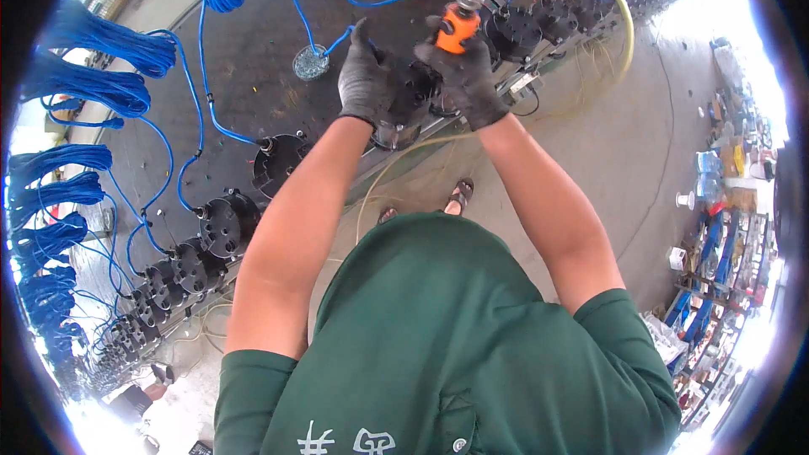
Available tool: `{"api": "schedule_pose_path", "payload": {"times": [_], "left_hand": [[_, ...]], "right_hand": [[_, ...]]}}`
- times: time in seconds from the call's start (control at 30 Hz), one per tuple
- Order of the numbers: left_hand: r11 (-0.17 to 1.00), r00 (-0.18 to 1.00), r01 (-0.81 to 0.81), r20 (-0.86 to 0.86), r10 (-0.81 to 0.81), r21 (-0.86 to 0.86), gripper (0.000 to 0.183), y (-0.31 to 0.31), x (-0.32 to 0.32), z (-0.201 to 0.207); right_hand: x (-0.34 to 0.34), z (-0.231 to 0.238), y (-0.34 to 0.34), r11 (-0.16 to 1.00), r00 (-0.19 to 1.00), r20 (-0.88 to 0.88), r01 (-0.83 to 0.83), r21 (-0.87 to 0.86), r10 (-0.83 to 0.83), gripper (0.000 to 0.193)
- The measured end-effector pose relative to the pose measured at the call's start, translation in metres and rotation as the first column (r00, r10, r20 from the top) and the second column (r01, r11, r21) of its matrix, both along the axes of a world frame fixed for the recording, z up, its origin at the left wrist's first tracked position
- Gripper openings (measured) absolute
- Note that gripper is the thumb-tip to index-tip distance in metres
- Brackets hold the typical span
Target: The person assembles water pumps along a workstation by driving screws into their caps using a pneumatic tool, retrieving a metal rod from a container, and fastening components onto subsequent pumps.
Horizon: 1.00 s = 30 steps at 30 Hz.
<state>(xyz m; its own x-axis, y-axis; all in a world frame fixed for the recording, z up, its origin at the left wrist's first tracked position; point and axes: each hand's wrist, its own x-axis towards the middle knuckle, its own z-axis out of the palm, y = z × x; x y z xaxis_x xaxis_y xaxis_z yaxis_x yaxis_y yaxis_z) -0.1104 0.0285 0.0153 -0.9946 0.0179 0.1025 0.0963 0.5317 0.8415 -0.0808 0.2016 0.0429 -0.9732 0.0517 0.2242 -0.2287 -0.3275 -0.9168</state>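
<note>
Shirt [404, 320] nearest, tool [458, 32] in right grip [469, 76]

Across the grey floor [602, 168] runs a thin dark line [672, 118], with bluish bottles [708, 177] near a cluttered rack [716, 291] at the right

The tool [461, 27] looks like smooth plastic with a shiny metal far end. The gloves [366, 84] and shirt [421, 303] are matt cloth. The table [261, 76] looks dull. The cords [93, 84] on the left look like plastic.
</note>
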Motion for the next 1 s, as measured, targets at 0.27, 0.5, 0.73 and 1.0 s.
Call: {"api": "schedule_pose_path", "payload": {"times": [0.27, 0.5, 0.73, 1.0], "left_hand": [[0.995, 0.794, 0.086, -0.606, -0.044, 0.04, 0.07, 0.035, 0.024, 0.084], [0.974, 0.935, 0.226, -0.276, -0.224, -0.022, 0.067, 0.084, 0.03, 0.125], [0.592, 0.858, 0.499, -0.265, -0.44, 0.633, 0.063, 0.065, 0.024, 0.092], [0.749, 0.88, 0.475, -0.277, -0.387, 0.462, 0.05, 0.073, 0.024, 0.097]], "right_hand": [[0.012, -0.011, 0.009, 0.993, 0.98, -0.176, -0.102, -0.05, 0.092, 0.041], [-0.018, -0.025, 0.011, 0.901, 0.979, 0.031, -0.175, -0.396, 0.203, 0.044], [-0.017, -0.018, 0.016, 0.69, 0.85, 0.05, -0.389, -0.61, 0.524, 0.036], [-0.022, -0.018, 0.016, 0.841, 0.917, -0.129, -0.397, -0.366, 0.377, 0.038]]}}
